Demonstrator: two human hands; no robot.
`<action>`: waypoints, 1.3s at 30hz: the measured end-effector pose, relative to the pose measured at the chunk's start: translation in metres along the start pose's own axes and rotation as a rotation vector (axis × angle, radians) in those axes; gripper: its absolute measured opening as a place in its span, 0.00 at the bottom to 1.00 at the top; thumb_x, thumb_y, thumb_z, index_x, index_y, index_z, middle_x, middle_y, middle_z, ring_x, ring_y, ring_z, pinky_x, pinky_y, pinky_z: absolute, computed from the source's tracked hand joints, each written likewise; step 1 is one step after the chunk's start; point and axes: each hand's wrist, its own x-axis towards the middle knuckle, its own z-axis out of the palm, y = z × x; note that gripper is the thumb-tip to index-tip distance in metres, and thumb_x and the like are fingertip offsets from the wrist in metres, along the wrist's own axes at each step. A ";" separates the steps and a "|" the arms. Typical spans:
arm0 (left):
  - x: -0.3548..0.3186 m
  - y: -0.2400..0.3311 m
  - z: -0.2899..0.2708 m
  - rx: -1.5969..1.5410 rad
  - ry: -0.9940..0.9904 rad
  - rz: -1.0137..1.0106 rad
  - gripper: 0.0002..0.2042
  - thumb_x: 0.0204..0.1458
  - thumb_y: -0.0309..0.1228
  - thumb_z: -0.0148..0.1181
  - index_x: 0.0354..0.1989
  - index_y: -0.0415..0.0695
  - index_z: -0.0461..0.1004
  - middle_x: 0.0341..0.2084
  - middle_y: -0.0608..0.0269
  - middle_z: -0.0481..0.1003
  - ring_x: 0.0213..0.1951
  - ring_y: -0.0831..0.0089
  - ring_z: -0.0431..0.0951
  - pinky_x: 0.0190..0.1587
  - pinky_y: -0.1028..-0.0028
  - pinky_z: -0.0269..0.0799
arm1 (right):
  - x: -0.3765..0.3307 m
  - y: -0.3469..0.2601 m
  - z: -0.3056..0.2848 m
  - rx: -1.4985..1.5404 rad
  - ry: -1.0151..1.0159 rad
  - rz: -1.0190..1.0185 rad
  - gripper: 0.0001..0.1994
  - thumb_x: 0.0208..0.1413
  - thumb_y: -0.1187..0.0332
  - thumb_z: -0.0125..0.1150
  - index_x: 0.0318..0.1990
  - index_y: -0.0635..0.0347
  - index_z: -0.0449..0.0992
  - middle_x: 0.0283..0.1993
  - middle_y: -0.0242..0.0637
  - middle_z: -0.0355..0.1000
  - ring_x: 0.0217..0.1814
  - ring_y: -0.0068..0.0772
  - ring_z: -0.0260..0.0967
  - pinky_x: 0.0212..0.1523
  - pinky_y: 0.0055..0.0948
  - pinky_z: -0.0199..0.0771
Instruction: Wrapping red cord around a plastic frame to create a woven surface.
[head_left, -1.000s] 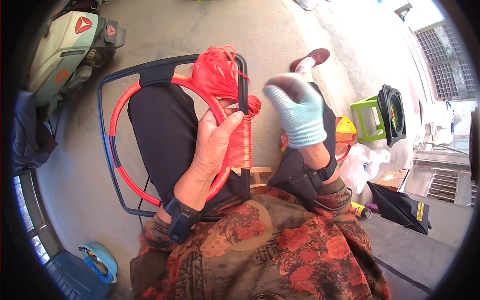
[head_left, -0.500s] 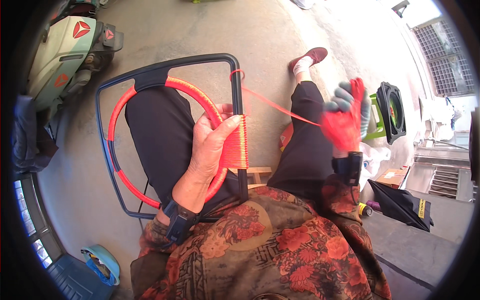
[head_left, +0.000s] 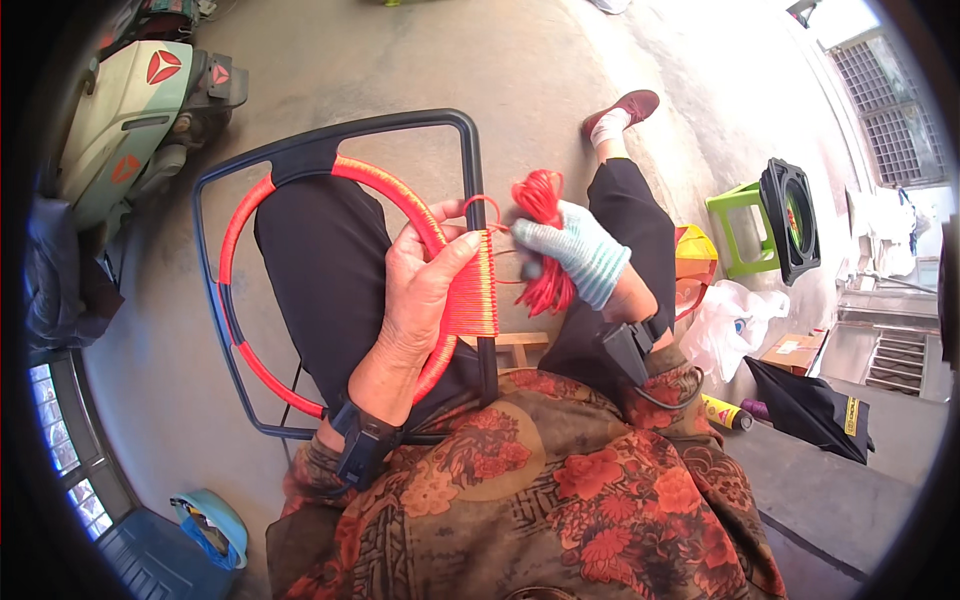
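A black square-cornered frame (head_left: 385,122) with an inner ring (head_left: 262,372) wrapped in red-orange cord rests across my left thigh. My bare left hand (head_left: 418,275) grips the ring and frame side, its thumb pressed on the tight cord wrapping (head_left: 471,290) that joins them. In my gloved right hand (head_left: 580,250) is a bundle of red cord (head_left: 540,205), held just right of the frame bar. A small loop of the cord (head_left: 482,204) goes round the bar above the wrapping. The grey-green glove hides part of the bundle.
At right, another black frame (head_left: 790,222) leans on a green stool (head_left: 740,228). Near my right knee are a yellow-and-red bag (head_left: 694,255), a white plastic bag (head_left: 735,325) and a black umbrella (head_left: 815,405). A scooter (head_left: 120,130) stands at left; a blue container (head_left: 212,525) lies lower left.
My right hand has come in from the far right to beside the frame bar, bringing the cord bundle. The stretched strand has slackened. My left hand keeps its place.
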 end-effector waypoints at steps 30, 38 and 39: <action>0.008 -0.004 0.012 0.179 0.192 0.115 0.20 0.52 0.25 0.61 0.52 0.37 0.63 0.42 0.61 0.69 0.40 0.77 0.73 0.44 0.77 0.72 | 0.018 0.072 0.006 -0.497 0.021 -0.290 0.17 0.58 0.58 0.56 0.47 0.61 0.76 0.36 0.44 0.77 0.38 0.35 0.75 0.42 0.33 0.72; 0.005 -0.005 -0.002 -0.091 0.035 -0.041 0.20 0.56 0.23 0.57 0.57 0.39 0.60 0.48 0.59 0.70 0.48 0.72 0.73 0.52 0.71 0.71 | 0.036 0.001 0.050 0.081 0.139 -0.375 0.31 0.49 0.69 0.66 0.61 0.62 0.62 0.41 0.33 0.74 0.40 0.21 0.71 0.42 0.25 0.73; 0.006 -0.007 -0.002 -0.117 0.032 -0.012 0.20 0.57 0.23 0.56 0.58 0.39 0.60 0.49 0.59 0.70 0.50 0.72 0.73 0.54 0.71 0.70 | 0.035 0.003 0.051 0.021 0.161 -0.392 0.29 0.44 0.72 0.68 0.57 0.61 0.67 0.41 0.33 0.74 0.40 0.21 0.71 0.42 0.25 0.73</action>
